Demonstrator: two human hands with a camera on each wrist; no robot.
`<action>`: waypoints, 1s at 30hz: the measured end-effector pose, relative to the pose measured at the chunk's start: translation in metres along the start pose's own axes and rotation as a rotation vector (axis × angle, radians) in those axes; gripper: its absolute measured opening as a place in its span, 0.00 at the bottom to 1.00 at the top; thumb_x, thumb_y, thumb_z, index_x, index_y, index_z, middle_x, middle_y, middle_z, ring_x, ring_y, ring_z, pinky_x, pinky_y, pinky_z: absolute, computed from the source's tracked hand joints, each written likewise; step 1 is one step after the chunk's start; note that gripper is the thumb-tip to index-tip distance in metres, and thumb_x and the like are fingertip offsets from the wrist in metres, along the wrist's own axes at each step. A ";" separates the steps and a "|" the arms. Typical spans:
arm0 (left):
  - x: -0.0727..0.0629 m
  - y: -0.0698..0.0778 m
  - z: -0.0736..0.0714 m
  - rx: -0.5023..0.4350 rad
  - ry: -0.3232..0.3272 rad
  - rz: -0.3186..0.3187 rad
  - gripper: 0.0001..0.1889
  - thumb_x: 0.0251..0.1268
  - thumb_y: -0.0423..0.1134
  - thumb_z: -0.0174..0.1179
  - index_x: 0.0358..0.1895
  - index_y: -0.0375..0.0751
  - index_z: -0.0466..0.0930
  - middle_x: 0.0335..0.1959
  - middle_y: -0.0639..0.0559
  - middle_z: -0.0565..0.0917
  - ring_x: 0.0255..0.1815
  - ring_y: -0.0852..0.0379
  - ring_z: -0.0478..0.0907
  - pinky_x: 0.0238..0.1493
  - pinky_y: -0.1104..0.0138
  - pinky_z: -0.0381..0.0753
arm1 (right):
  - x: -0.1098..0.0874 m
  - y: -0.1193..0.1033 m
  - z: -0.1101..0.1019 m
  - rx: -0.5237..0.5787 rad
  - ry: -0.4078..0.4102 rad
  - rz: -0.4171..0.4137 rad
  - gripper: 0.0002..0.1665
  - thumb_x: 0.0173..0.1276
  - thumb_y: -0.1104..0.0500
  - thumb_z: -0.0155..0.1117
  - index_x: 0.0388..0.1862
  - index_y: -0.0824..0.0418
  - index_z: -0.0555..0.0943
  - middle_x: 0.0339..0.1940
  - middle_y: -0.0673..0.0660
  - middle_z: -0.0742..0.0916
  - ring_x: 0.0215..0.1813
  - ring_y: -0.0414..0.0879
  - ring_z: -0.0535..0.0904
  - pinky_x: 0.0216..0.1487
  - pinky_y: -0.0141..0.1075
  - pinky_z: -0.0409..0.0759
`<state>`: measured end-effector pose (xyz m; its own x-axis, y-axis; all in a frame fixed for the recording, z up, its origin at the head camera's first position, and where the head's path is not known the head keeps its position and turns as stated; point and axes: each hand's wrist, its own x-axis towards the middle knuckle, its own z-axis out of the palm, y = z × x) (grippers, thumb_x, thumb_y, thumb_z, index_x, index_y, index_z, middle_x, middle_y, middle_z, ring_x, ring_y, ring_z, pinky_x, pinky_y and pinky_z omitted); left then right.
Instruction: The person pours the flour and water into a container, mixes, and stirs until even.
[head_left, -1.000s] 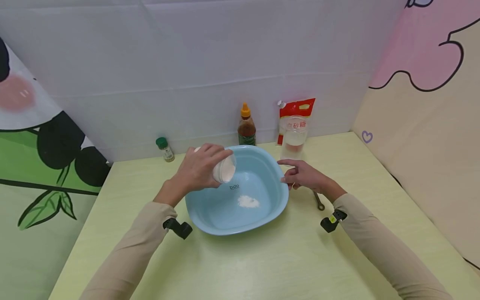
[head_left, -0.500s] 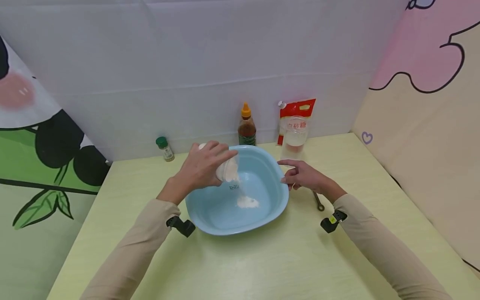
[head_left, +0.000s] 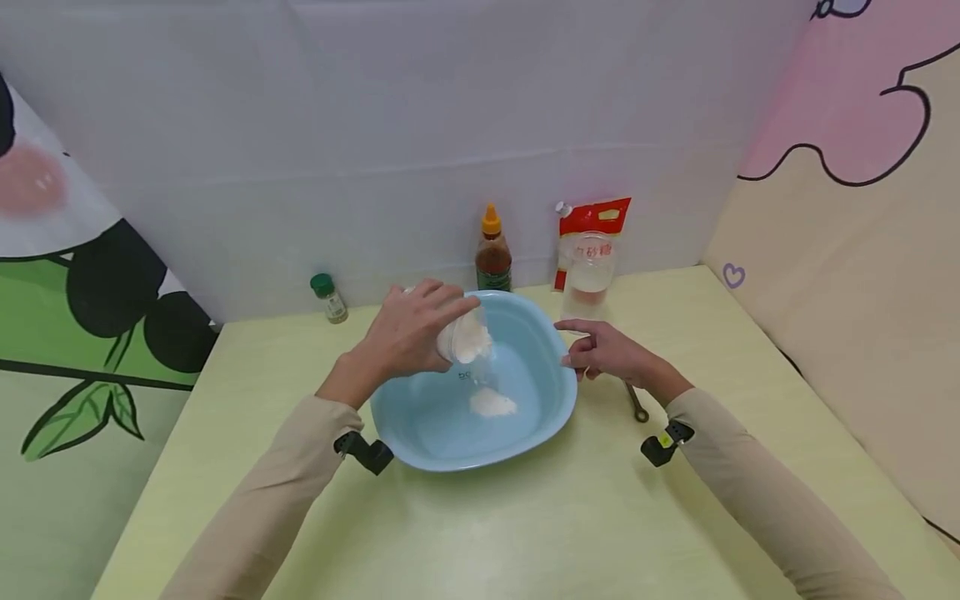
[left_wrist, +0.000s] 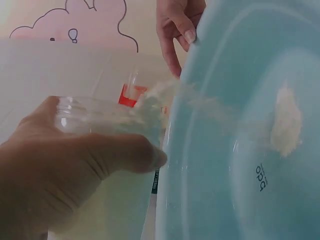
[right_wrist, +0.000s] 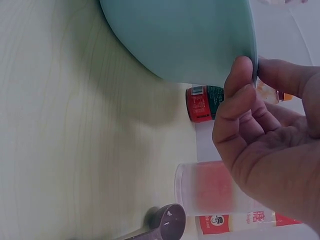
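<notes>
While your left hand [head_left: 408,333] curls its grip round the tilted jar [head_left: 459,337] above the basin [head_left: 420,433], your right hand [head_left: 606,350] pinches the rim; over-tipping could dump a clump onto the powder mound [head_left: 492,402], and a slackened pinch might let the basin slide.

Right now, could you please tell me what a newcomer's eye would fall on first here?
Probably the blue basin at centre, with white powder pouring into it from the tilted jar in the left hand, while the right hand pinches the basin's rim. Behind, the orange-capped bottle stands by the pale backdrop.
</notes>
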<state>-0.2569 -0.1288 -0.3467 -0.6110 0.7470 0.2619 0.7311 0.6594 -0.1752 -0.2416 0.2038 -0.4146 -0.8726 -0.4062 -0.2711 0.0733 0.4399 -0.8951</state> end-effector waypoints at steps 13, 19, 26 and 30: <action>-0.004 -0.010 0.004 0.034 0.005 -0.034 0.46 0.38 0.52 0.80 0.68 0.56 0.72 0.61 0.48 0.79 0.62 0.43 0.74 0.44 0.40 0.80 | 0.002 0.000 0.003 -0.014 -0.013 0.008 0.39 0.72 0.58 0.62 0.78 0.58 0.59 0.39 0.56 0.87 0.39 0.53 0.82 0.44 0.40 0.81; -0.002 -0.014 0.004 0.022 -0.008 -0.052 0.46 0.39 0.52 0.80 0.69 0.55 0.71 0.61 0.47 0.79 0.62 0.43 0.73 0.43 0.40 0.79 | 0.001 0.001 0.003 -0.028 -0.008 0.012 0.39 0.72 0.58 0.62 0.78 0.58 0.59 0.38 0.56 0.87 0.37 0.50 0.82 0.43 0.39 0.82; -0.009 -0.020 0.009 0.008 -0.027 -0.084 0.46 0.38 0.50 0.81 0.69 0.55 0.71 0.62 0.46 0.79 0.62 0.42 0.73 0.42 0.40 0.79 | 0.000 0.003 0.007 -0.012 -0.021 0.010 0.40 0.72 0.58 0.62 0.78 0.59 0.59 0.37 0.55 0.87 0.37 0.51 0.82 0.41 0.37 0.80; -0.008 -0.025 0.005 0.031 -0.002 -0.063 0.46 0.38 0.50 0.81 0.68 0.54 0.72 0.61 0.46 0.79 0.62 0.42 0.73 0.41 0.39 0.79 | -0.002 0.003 0.004 -0.020 -0.006 0.012 0.39 0.72 0.59 0.62 0.78 0.58 0.59 0.38 0.56 0.87 0.37 0.51 0.82 0.43 0.40 0.81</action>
<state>-0.2715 -0.1504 -0.3488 -0.6562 0.7042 0.2710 0.6816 0.7073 -0.1874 -0.2379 0.2026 -0.4178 -0.8688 -0.4058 -0.2838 0.0737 0.4609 -0.8844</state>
